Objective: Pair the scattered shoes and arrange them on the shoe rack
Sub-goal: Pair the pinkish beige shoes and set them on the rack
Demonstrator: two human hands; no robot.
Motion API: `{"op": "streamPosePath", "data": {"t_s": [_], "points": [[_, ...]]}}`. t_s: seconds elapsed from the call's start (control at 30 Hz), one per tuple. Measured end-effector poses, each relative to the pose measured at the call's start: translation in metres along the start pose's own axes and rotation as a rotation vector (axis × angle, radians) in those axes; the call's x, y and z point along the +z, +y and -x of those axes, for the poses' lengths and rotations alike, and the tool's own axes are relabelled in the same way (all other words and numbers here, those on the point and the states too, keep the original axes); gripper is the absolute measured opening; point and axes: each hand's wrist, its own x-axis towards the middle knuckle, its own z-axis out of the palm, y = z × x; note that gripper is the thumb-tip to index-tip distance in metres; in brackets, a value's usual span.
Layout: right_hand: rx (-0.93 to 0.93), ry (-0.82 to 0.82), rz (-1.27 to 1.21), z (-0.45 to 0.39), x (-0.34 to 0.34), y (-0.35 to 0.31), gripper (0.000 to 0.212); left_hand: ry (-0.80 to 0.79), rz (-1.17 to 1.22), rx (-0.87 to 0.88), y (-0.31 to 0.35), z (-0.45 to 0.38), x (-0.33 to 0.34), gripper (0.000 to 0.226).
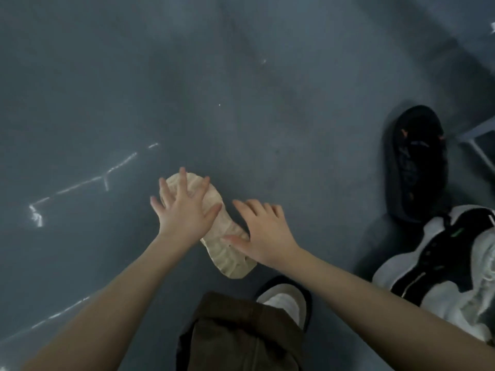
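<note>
My left hand (pixel 184 210) is spread flat, fingers straight and apart, over the upper end of a beige shoe (pixel 214 226). My right hand (pixel 263 231) is also flat with fingers straight, thumb at the shoe's middle edge; can't tell if either palm actually touches. Shoe lies sole-up on the grey floor (pixel 241 89), long axis diagonal, upper-left to lower-right, which end is the toe unclear. Right of it, well apart, a black shoe (pixel 417 164) lies lengthwise toward the top. Just below that, a white-and-black sneaker (pixel 439 266). My brown trouser leg (pixel 235 333) and worn shoe (pixel 286 298) sit at bottom centre.
</note>
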Motion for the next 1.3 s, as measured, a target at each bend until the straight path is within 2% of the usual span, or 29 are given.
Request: {"op": "streamPosePath", "data": {"t_s": [0.07, 0.17, 0.3, 0.47, 0.63, 0.8, 0.97, 1.13, 1.3], "points": [[-0.014, -0.042, -0.010, 0.008, 0.014, -0.009, 0.084, 0.000, 0.061, -0.069, -0.001, 0.004, 0.006, 0.066], [0.016, -0.080, -0.037, 0.020, 0.026, -0.015, 0.098, 0.014, 0.087, -0.045, 0.001, 0.001, 0.007, 0.068], [0.065, -0.040, -0.028, 0.024, 0.034, -0.020, 0.112, 0.056, 0.112, -0.018, 0.002, -0.004, 0.004, 0.065], [0.183, -0.001, -0.230, 0.026, 0.027, -0.013, 0.101, 0.156, 0.208, 0.101, 0.026, -0.013, -0.008, 0.056], [0.285, 0.138, -0.245, 0.037, -0.005, 0.034, 0.092, 0.201, 0.324, 0.277, 0.073, -0.010, -0.010, 0.054], [0.315, 0.265, -0.286, 0.062, -0.046, 0.057, 0.076, 0.189, 0.393, 0.284, 0.133, 0.008, -0.011, 0.074], [0.375, 0.395, -0.320, 0.113, -0.089, 0.085, 0.075, 0.144, 0.814, 0.359, 0.186, 0.032, -0.019, 0.102], [0.473, 0.511, -0.419, 0.178, -0.120, 0.116, 0.072, 0.069, 0.809, 0.583, 0.251, 0.056, -0.025, 0.105], [0.564, 0.627, -0.560, 0.235, -0.121, 0.136, 0.071, -0.028, 0.756, 0.849, 0.319, 0.094, -0.021, 0.102]]}}
